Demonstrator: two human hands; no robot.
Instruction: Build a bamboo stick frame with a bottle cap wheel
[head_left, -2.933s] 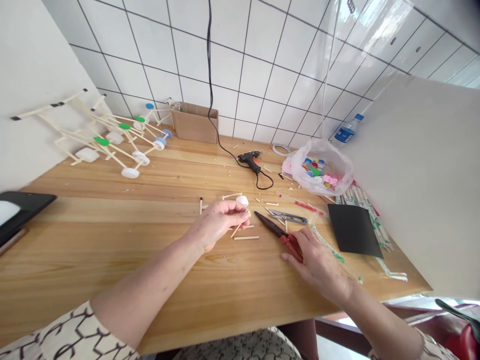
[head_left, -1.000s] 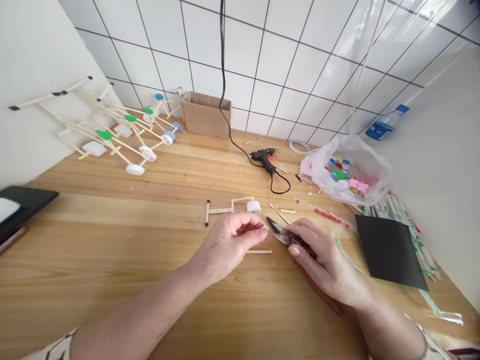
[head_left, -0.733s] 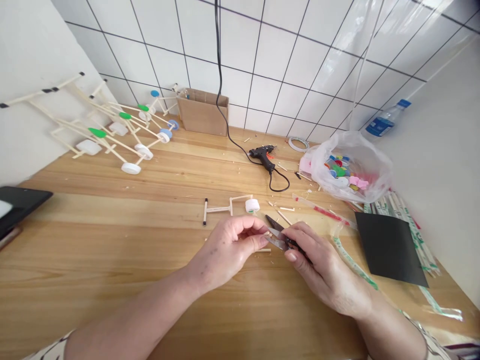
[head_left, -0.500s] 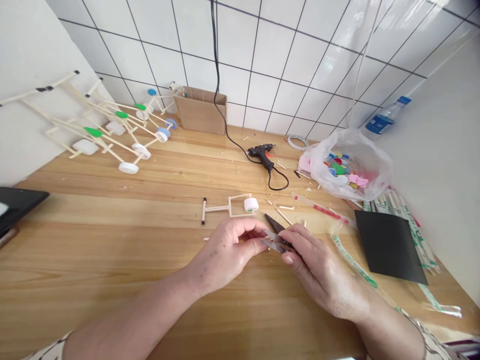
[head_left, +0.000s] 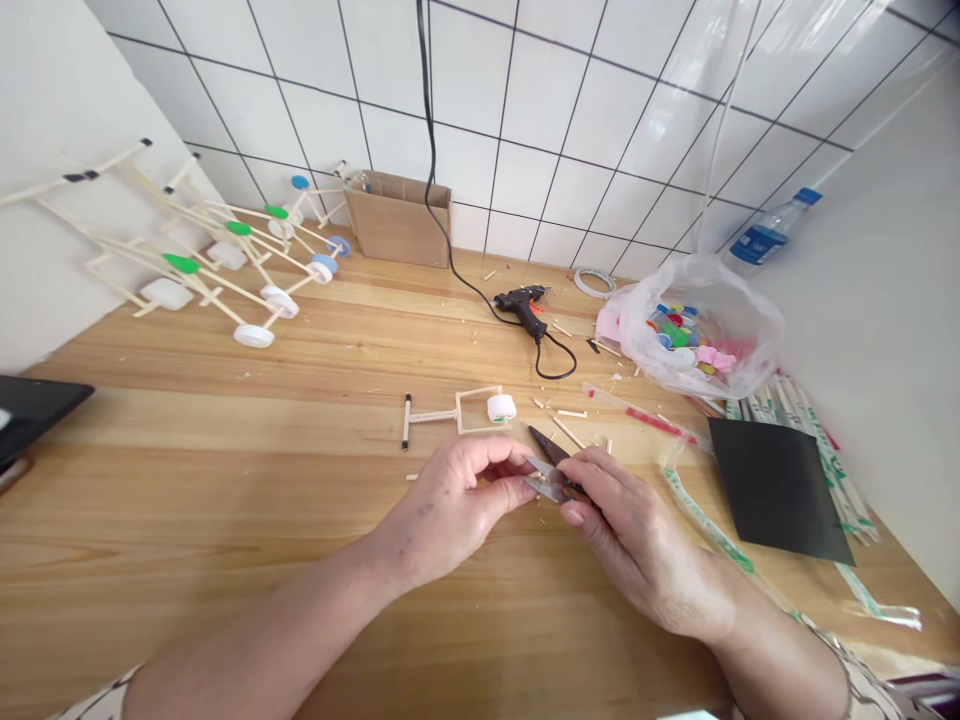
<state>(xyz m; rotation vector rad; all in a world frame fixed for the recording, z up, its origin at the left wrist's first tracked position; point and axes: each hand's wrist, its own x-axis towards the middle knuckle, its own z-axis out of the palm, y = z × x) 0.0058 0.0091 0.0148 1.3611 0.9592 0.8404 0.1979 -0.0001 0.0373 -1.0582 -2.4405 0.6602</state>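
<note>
My left hand [head_left: 469,500] pinches a small wooden stick whose tip shows between the blades of a metal cutter [head_left: 550,482]. Wrapped round the cutter's handle is my right hand [head_left: 637,535]; the handle itself is mostly hidden. A dark pointed tool [head_left: 547,444] lies just behind the cutter. Beyond my left hand rests a small stick frame [head_left: 433,415] with a white cap wheel [head_left: 501,407] at its right end and black tips on its crossbar at the left.
A black glue gun [head_left: 525,308] with its cord lies behind the hands. Stick models [head_left: 225,255] and a cardboard box [head_left: 399,220] stand back left. At right are a bag of caps [head_left: 701,330], a black sheet [head_left: 776,490] and wrapped sticks [head_left: 832,450].
The view has shifted very slightly. The cutter blades appear a little closer together around the stick; both hands stay in nearly the same place.
</note>
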